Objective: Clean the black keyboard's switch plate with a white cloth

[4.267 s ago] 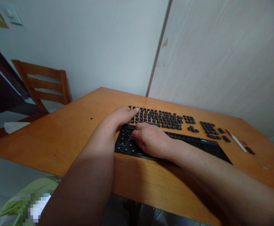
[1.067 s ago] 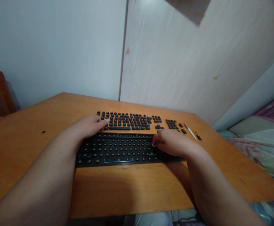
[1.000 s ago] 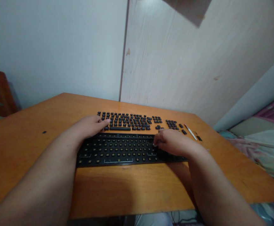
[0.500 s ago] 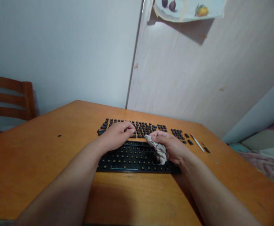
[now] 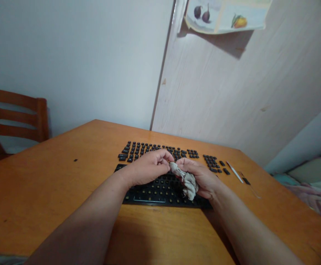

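Left hand: the bare left hand [image 5: 148,167], seen half a second ago above the keyboard and well apart from the cloth, is now brought to the cloth's upper end; its fingers and thumb are drawn close together, but whether the fabric is pinched cannot be told.
Right hand: a fold of cloth is held between the thumb and curled fingers of the right hand [image 5: 204,178]; a second ago the hand was lowered onto the keyboard's right part, and now it is raised above it.
Cloth: more of the crumpled, greyish-white cloth [image 5: 189,185] is shown than a second ago, when only a scrap was seen; it is bunched into soft, irregular folds and hung over the keyboard.
Keyboard: the long, black, flat keyboard base [image 5: 149,195] is dotted with rows of small pale studs and partly covered by both hands.
Keycaps: loose, black, blocky keycaps [image 5: 142,151] are laid out in rows behind the base.
Table: all is supported by an orange-brown wooden table [image 5: 66,191], smooth and faintly grained.
Tools: a slim white stick [image 5: 235,172] is placed right of the keycaps, near a thin wire tool with a black grip [image 5: 246,181].
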{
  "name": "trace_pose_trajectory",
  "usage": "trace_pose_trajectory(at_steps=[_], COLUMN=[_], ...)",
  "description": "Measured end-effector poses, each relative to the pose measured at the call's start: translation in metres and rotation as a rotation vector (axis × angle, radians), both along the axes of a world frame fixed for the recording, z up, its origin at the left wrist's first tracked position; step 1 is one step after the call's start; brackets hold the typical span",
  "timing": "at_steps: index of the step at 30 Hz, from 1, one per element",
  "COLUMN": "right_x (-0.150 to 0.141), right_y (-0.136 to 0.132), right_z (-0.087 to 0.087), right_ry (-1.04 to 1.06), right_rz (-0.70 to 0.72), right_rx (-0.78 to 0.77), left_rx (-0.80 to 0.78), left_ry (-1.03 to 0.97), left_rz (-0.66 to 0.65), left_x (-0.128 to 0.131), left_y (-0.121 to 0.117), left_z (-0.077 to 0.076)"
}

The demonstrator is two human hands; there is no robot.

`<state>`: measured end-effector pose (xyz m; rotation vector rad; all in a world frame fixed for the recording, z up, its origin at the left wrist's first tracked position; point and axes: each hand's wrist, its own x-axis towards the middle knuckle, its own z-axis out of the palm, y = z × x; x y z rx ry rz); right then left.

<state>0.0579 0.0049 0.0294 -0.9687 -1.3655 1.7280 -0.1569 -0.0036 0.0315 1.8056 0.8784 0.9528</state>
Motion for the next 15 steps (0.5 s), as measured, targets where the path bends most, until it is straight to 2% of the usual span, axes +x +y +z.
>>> trace_pose_trajectory(at_steps=[9, 15], right_x=[-0.0060, -0.0072], right_y=[-0.0048, -0.0099], right_z=[-0.0002, 0.0020], right_ry=[-0.018, -0.074], right_rz=[0.006, 0.086], right_rx=[-0.001, 0.057], left_rx=[-0.067, -0.135], left_ry=[-0.087, -0.174], left_rz=[0.018, 0.044], left_x=[0.0020, -0.0007], left_y=[-0.0012, 0.0016], left_z=[0.0042, 0.0025])
